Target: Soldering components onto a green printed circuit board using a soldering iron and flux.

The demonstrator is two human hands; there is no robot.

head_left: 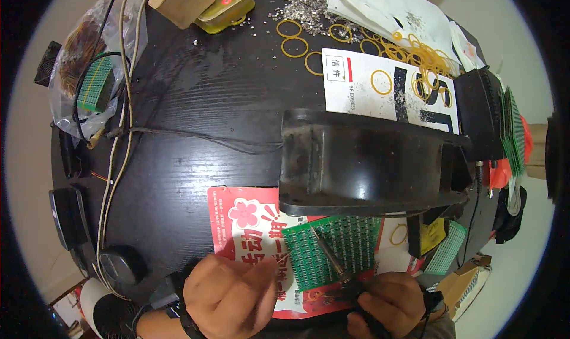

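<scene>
A soldering iron (pixel 330 256) is gripped in my right hand (pixel 392 303), its thin metal tip angled up and left over a green circuit board panel (pixel 356 244). Rows of small pale components or pads cover that panel. It lies on a red and white printed sheet (pixel 222 238). Left of the panel, my left hand (pixel 228 294) hovers over the sheet's lower part, fingers curled together. What those fingers pinch, if anything, does not show. From this view I cannot tell whether the iron's tip touches the board.
Just beyond the board stands a bulky black fan-like housing (pixel 374 167). Yellow rubber bands (pixel 415 57) and small metal pieces (pixel 306 9) lie at the back right. Cables (pixel 122 101) run down the left, near a plastic bag (pixel 65 101). Another green board (pixel 446 247) lies right.
</scene>
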